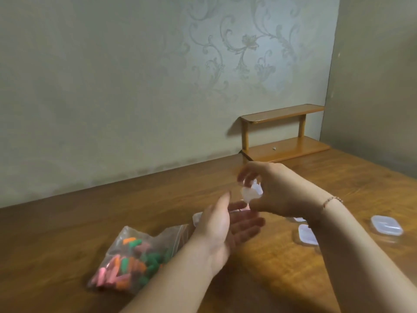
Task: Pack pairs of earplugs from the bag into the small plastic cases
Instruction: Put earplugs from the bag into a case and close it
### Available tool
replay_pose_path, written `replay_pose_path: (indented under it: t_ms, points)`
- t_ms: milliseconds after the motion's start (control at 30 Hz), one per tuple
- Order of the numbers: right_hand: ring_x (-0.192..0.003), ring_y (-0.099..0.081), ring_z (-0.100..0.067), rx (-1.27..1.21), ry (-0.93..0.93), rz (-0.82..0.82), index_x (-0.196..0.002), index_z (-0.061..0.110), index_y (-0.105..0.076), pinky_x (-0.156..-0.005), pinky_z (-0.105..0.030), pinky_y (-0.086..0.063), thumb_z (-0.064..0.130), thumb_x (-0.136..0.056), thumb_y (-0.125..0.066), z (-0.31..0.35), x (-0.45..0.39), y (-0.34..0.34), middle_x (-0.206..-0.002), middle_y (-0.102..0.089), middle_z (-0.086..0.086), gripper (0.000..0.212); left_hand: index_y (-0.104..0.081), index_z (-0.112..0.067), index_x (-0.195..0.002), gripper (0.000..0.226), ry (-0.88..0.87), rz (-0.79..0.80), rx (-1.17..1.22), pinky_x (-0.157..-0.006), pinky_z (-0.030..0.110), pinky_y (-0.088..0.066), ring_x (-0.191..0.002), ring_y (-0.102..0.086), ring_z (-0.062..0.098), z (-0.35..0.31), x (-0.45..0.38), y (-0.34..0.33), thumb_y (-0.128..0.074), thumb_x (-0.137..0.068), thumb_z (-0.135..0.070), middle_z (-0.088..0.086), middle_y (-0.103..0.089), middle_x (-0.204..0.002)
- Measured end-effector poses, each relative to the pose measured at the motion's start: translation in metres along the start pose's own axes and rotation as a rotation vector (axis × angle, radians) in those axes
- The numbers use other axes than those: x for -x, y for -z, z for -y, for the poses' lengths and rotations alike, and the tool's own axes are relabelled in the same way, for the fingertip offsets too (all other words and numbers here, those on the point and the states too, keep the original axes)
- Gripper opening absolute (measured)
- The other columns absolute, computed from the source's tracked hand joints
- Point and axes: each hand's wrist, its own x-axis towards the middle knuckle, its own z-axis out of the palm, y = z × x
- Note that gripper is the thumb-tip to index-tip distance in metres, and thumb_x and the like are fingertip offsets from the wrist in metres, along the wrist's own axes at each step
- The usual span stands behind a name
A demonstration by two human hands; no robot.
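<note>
A: Above the wooden table (67, 233), what does the person hold, and why so high?

B: The right hand (273, 190) pinches a small clear case (251, 192) in curled fingers, raised, likely so it can be opened or filled. It is blurred; whether the lid is open cannot be told.

A: And the other hand?

B: The left hand (228, 224) lies open, palm up, just below the case, holding nothing clearly visible.

A: Where are the earplugs?

B: Inside the plastic bag (133, 256) near the left forearm. More cases (387, 224) wait to the right.
</note>
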Motion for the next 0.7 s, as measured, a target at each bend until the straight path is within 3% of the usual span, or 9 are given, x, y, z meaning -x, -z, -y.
replay_pose_path:
  t_ms: [100, 200, 300, 400, 500, 567, 633, 700]
  points:
    - [-0.087, -0.058, -0.005, -0.154, 0.148, -0.033, -0.107, 0.035, -0.057, -0.076, -0.025, -0.054, 0.012, -0.076, -0.075, 0.014, 0.001, -0.005, -0.103, -0.058, 0.022, 0.043, -0.071, -0.006, -0.101, 0.044, 0.035, 0.069, 0.148, -0.056, 0.029, -0.058, -0.073, -0.074, 0.025, -0.011, 0.003, 0.017, -0.046, -0.101, -0.042, 0.017, -0.076, -0.09]
    - [-0.095, -0.056, -0.003, -0.202, 0.261, -0.074, -0.104, 0.033, -0.061, -0.081, -0.026, -0.05, 0.005, -0.076, -0.071, 0.022, -0.001, -0.012, -0.101, -0.06, 0.022, 0.041, -0.078, -0.007, -0.088, 0.033, -0.002, 0.116, 0.264, -0.06, 0.03, -0.061, -0.073, -0.073, 0.027, -0.016, 0.01, 0.034, -0.061, -0.091, -0.034, 0.017, -0.075, -0.092]
    - [-0.102, -0.06, -0.007, -0.306, 0.371, -0.063, -0.108, 0.027, -0.063, -0.084, -0.03, -0.051, 0.004, -0.077, -0.073, 0.033, -0.001, -0.022, -0.105, -0.064, 0.018, 0.04, -0.077, -0.004, -0.096, 0.026, -0.07, 0.167, 0.334, -0.069, 0.032, -0.06, -0.075, -0.072, 0.024, -0.015, 0.021, 0.052, -0.07, -0.08, -0.023, 0.016, -0.073, -0.094]
    - [-0.107, -0.062, -0.006, -0.432, 0.455, -0.124, -0.111, 0.025, -0.063, -0.089, -0.028, -0.052, 0.013, -0.078, -0.078, 0.052, 0.001, -0.038, -0.111, -0.065, 0.017, 0.038, -0.077, -0.002, -0.09, 0.015, -0.209, 0.171, 0.308, -0.066, 0.03, -0.062, -0.071, -0.071, 0.019, -0.012, 0.039, 0.071, -0.076, -0.076, -0.007, 0.013, -0.073, -0.092]
    - [-0.105, -0.059, 0.001, -0.359, 0.511, -0.233, -0.103, 0.029, -0.065, -0.086, -0.02, -0.052, 0.021, -0.074, -0.081, 0.073, 0.006, -0.057, -0.108, -0.063, 0.02, 0.034, -0.077, -0.003, -0.095, 0.034, -0.321, 0.126, 0.324, -0.064, 0.031, -0.06, -0.076, -0.072, 0.023, -0.01, 0.056, 0.094, -0.087, -0.062, -0.008, 0.016, -0.073, -0.097]
    - [-0.104, -0.061, -0.003, -0.398, 0.55, -0.207, -0.099, 0.027, -0.066, -0.085, -0.017, -0.05, 0.018, -0.072, -0.083, 0.084, 0.011, -0.071, -0.106, -0.063, 0.017, 0.033, -0.079, -0.009, -0.089, 0.038, -0.366, 0.075, 0.313, -0.064, 0.031, -0.06, -0.076, -0.073, 0.025, -0.007, 0.066, 0.109, -0.085, -0.053, 0.002, 0.018, -0.074, -0.095]
    - [-0.106, -0.062, -0.005, -0.444, 0.602, -0.211, -0.099, 0.024, -0.067, -0.087, -0.019, -0.05, 0.013, -0.073, -0.083, 0.092, 0.016, -0.086, -0.108, -0.064, 0.016, 0.032, -0.08, -0.013, -0.076, 0.034, -0.413, 0.038, 0.281, -0.064, 0.032, -0.057, -0.074, -0.073, 0.027, -0.005, 0.077, 0.121, -0.077, -0.051, 0.01, 0.019, -0.074, -0.088]
    - [-0.109, -0.063, -0.007, -0.504, 0.633, -0.248, -0.101, 0.022, -0.068, -0.089, -0.022, -0.051, 0.011, -0.076, -0.081, 0.098, 0.02, -0.1, -0.111, -0.065, 0.015, 0.031, -0.079, -0.01, -0.076, 0.044, -0.447, 0.077, 0.299, -0.06, 0.033, -0.061, -0.075, -0.074, 0.032, -0.003, 0.084, 0.132, -0.088, -0.038, 0.009, 0.023, -0.073, -0.087]
